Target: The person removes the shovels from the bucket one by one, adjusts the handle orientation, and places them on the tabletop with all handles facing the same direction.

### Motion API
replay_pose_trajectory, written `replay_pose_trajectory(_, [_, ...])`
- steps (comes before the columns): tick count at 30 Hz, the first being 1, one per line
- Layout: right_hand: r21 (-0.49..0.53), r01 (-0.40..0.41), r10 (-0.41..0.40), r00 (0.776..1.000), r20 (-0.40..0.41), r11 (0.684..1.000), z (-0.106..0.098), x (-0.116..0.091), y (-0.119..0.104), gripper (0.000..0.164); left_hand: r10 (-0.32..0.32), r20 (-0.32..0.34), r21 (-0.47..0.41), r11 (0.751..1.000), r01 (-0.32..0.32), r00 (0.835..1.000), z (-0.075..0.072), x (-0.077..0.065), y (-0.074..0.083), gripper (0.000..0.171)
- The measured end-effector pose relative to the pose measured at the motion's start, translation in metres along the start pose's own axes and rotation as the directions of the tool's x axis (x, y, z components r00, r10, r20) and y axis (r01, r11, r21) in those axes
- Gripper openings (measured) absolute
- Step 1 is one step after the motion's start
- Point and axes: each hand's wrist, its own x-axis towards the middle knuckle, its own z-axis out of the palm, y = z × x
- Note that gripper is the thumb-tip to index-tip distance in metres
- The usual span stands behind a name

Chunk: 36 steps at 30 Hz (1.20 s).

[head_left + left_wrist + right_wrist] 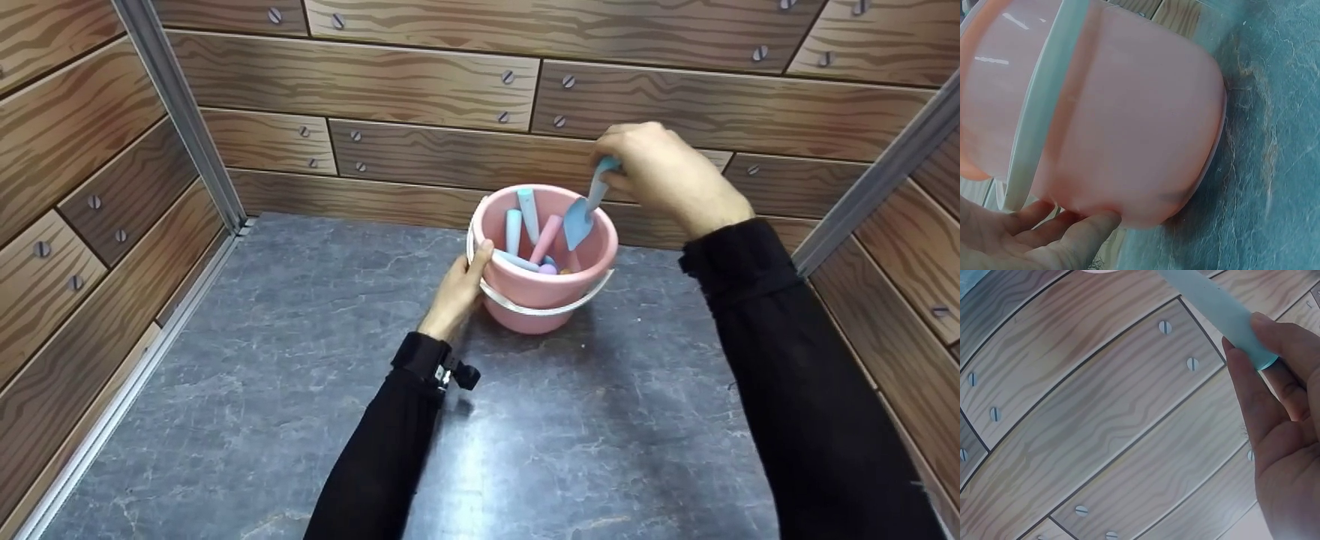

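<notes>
A pink bucket point(529, 300) with a white handle point(551, 310) stands on the grey floor near the back wall. My left hand point(459, 292) grips its left side, thumb up at the rim and fingers against the outer wall point(1140, 112). Above the bucket's opening, my right hand point(660, 176) pinches the handle end of a light blue toy shovel point(579, 223), blade pointing down. The right wrist view shows the shovel's handle point(1224, 318) between thumb and fingers. Inside the bucket are blue handles point(513, 232), a pink handle point(546, 238) and a purple piece point(548, 268), partly hidden.
Wood-patterned panels point(420, 82) close off the back and both sides. Metal rails point(187, 112) run up the corners and along the left floor edge. The grey marbled floor point(300, 322) extends around the bucket.
</notes>
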Motion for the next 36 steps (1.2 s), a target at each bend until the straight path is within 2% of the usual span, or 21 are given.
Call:
replay_pose_trajectory(8, [0.024, -0.005, 0.007, 0.998, -0.066, 1.0, -0.01, -0.009, 0.002, 0.009, 0.011, 0.032, -0.085, 0.996, -0.009, 0.999, 0.003, 0.001, -0.001, 0.055])
replay_pose_trajectory(15, [0.068, -0.053, 0.061, 0.99, -0.13, 0.996, -0.015, -0.018, 0.007, 0.012, 0.012, 0.04, -0.145, 0.989, -0.006, 0.999, 0.004, 0.002, -0.002, 0.051])
replay_pose_trajectory(20, [0.092, -0.096, 0.112, 0.974, -0.195, 0.991, -0.015, -0.025, 0.014, 0.014, 0.027, 0.056, -0.173, 0.985, -0.017, 0.998, 0.004, 0.002, -0.004, 0.048])
replay_pose_trajectory(24, [0.108, -0.156, 0.18, 0.948, -0.264, 0.982, -0.014, -0.031, 0.019, 0.015, 0.033, 0.057, -0.148, 0.989, -0.024, 0.998, 0.003, 0.001, -0.003, 0.051])
replay_pose_trajectory(30, [0.164, -0.25, 0.294, 0.889, -0.35, 0.954, -0.012, -0.041, 0.025, 0.018, 0.023, 0.027, -0.082, 0.996, -0.021, 0.999, 0.001, 0.0, -0.002, 0.055])
replay_pose_trajectory(36, [0.17, -0.295, 0.34, 0.836, -0.431, 0.94, -0.004, -0.049, 0.032, 0.017, 0.039, 0.044, -0.1, 0.994, -0.034, 0.998, 0.001, 0.001, -0.002, 0.046])
